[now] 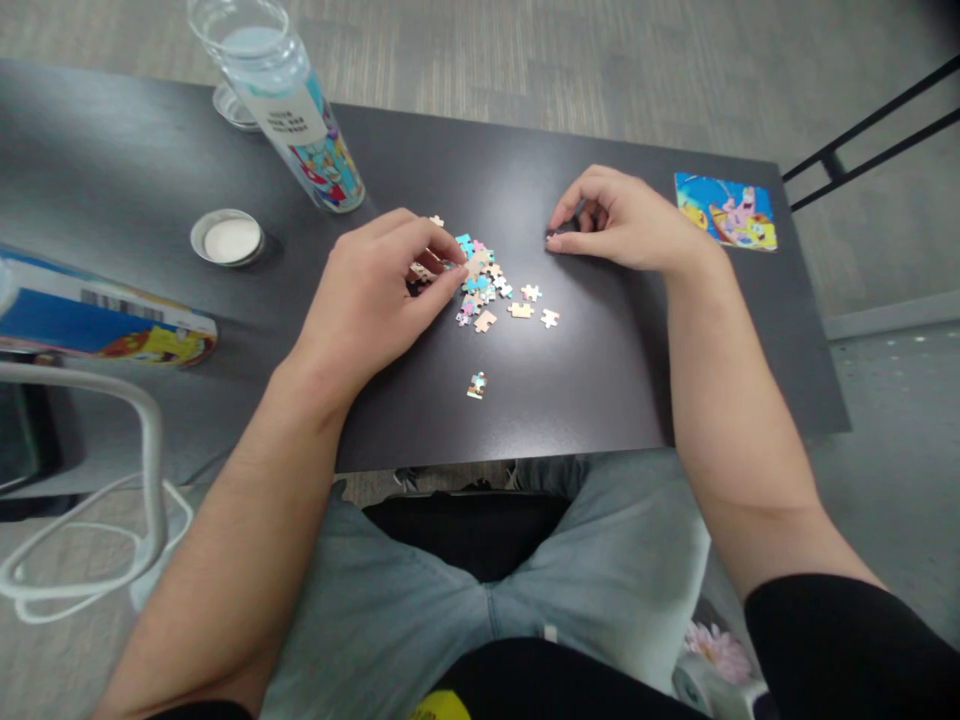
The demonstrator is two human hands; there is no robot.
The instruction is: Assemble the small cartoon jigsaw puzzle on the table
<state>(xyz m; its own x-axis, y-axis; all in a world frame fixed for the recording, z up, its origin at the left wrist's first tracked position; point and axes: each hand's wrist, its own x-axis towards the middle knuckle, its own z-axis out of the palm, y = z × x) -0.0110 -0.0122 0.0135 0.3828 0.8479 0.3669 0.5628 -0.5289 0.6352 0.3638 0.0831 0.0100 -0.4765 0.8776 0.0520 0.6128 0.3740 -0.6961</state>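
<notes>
A small pile of jigsaw puzzle pieces (480,285) lies on the dark table, some face up with bright prints and some plain beige. My left hand (382,285) rests at the pile's left side, thumb and forefinger closed at a puzzle piece (477,263); the other fingers curl over pieces they partly hide. To the right of the pile, my right hand (611,218) pinches a small puzzle piece (552,237) just at the tabletop, mostly hidden by the fingertips. Nearer me, one loose printed piece (477,385) lies apart from the rest.
A blue picture card (727,212) lies at the table's right end. Behind my left hand stands a clear printed tube (300,120). Round lids (227,238), another tube (112,315) lying down and a white curved stand (154,450) occupy the left.
</notes>
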